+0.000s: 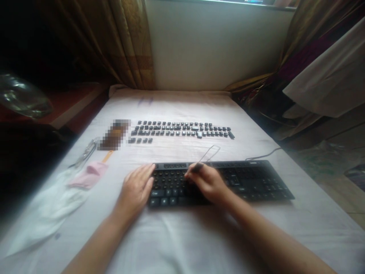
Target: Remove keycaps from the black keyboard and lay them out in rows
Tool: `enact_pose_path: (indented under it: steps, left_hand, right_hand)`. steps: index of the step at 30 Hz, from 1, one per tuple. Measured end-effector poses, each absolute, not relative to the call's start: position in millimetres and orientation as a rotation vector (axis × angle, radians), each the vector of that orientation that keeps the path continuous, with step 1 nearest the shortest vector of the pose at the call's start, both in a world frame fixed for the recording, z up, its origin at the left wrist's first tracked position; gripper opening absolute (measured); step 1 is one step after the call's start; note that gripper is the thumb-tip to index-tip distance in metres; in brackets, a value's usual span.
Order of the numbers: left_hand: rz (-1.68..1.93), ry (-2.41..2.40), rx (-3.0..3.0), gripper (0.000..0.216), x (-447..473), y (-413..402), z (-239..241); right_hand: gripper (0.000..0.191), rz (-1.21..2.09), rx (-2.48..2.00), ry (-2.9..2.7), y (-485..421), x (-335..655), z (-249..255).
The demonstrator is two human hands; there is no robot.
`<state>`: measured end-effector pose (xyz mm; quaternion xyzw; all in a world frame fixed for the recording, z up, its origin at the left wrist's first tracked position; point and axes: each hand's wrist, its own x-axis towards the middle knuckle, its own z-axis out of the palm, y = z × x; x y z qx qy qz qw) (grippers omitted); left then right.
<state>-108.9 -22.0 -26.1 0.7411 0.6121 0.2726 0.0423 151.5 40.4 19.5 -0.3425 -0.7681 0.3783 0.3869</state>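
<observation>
A black full-size keyboard (248,190) lies across the cloth, many keycaps off its upper left rows. The lower left still carries some caps. My left hand (136,186) rests on its left end, fingers stretched out along the edge. Over the middle of the keys, my right hand (209,182) is closed on a wire keycap puller (212,152), whose thin loop sticks up toward the back; its working end is hidden by the fingers. Beyond the keyboard, loose black keycaps (176,133) stand in several rows, with a short row at the left.
Left of the keycaps lie a blurred-out brown item (114,135), a brush-like thing with an orange handle (107,156), a pink cloth (88,175) and a white cloth (48,209). The keyboard's cable (264,155) runs off right. Curtains (131,45) hang behind.
</observation>
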Motion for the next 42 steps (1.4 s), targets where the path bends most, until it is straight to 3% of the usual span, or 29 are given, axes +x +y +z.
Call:
enact_pose_path:
  steps: [5, 13, 17, 23, 31, 42]
  left_hand:
    - [0.894, 1.871, 2.282, 0.042, -108, -22, -21]
    - [1.064, 1.664, 2.176, 0.031, -74, -35, 11]
    - [1.092, 1.612, 1.939, 0.037, -64, -40, 14]
    - [1.180, 1.574, 1.692, 0.021, -67, -41, 15]
    - [1.175, 1.615, 1.638, 0.022, -69, -42, 17]
    - [1.192, 1.633, 1.541, 0.024, -79, -40, 11]
  right_hand:
    - [0.022, 1.197, -0.969, -1.641, 41, 150, 22]
    - [0.008, 0.879, -0.896, -1.806, 20, 131, 27]
    - [0.011, 0.786, -0.781, -1.848, 12, 119, 31]
    - [0.013, 0.671, -0.607, -1.872, 8, 106, 35]
    - [0.018, 0.649, -0.568, -1.864, 5, 103, 31]
    - [0.028, -0.090, -0.823, -2.192, 38, 154, 21]
